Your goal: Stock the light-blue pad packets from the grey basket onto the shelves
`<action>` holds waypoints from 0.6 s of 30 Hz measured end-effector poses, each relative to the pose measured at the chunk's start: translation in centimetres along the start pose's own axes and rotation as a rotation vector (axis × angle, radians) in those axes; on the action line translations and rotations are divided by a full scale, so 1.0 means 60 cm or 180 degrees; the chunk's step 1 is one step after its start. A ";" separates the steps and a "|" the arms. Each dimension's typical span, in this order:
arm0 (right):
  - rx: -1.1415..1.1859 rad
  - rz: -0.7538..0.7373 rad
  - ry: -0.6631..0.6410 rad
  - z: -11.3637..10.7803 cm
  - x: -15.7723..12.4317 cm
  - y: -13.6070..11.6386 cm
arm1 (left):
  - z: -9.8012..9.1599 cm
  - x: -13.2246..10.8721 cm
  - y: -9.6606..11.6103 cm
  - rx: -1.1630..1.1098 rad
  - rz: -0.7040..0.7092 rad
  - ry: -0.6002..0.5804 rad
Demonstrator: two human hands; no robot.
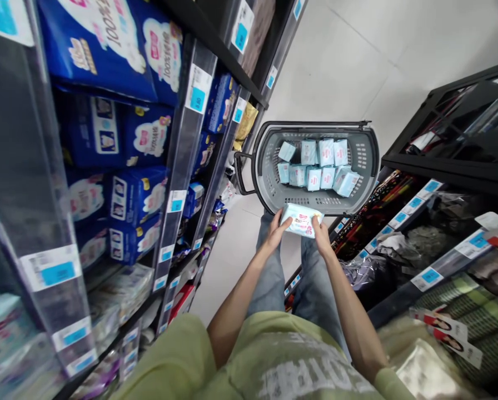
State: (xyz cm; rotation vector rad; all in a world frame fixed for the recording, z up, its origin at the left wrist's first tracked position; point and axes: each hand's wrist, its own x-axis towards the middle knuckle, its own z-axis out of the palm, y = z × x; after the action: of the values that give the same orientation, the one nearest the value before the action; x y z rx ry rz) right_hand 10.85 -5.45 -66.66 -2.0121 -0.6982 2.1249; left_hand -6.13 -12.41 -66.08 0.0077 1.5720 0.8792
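Note:
A light blue soft pack with pink and dark print [302, 221], which looks like sanitary pads or wipes, is held level between both hands. My left hand [277, 230] grips its left end, thumb on top. At the right end, my right hand [320, 232] is closed on it in the same way. Just beyond the pack stands a grey shopping basket [363, 191] on the floor. Inside lie several smaller light blue packs [326, 153] in two rough rows, a few of them tilted. The undersides of my fingers are hidden by the pack.
On the left, a shelf unit [182, 139] carries several blue packages [138, 191] and price tags. A black handle [243, 173] sticks out from the basket's left side. To the right, shelves hold bagged textiles [416, 239] and green goods [461, 311]. Pale floor tiles [336, 61] stretch beyond the basket.

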 end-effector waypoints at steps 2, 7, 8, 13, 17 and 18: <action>-0.0123 -0.0012 0.0055 -0.008 -0.003 -0.002 | -0.001 0.000 -0.003 0.0179 0.0019 -0.0093; -0.0854 -0.0447 0.0361 -0.008 -0.023 -0.020 | 0.005 -0.010 0.006 0.1119 0.0713 0.0297; -0.0975 -0.0585 0.0361 -0.002 -0.030 -0.025 | 0.009 -0.011 0.012 0.1266 0.0827 0.0358; -0.1724 -0.1859 0.0332 0.038 -0.088 -0.047 | 0.031 0.010 0.055 0.0418 0.0561 0.0186; -0.2509 -0.2823 0.0250 0.065 -0.142 -0.039 | 0.034 0.026 0.089 0.0116 0.0158 -0.0109; -0.2651 -0.3020 0.0286 0.071 -0.151 -0.033 | 0.035 0.026 0.094 0.0198 0.0158 -0.0099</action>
State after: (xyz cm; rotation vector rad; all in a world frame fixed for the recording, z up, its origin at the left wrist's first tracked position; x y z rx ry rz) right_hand 7.18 -8.39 -57.58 -1.4377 -2.2085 1.2318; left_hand -7.35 -6.57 -64.28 0.1045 1.5751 0.8646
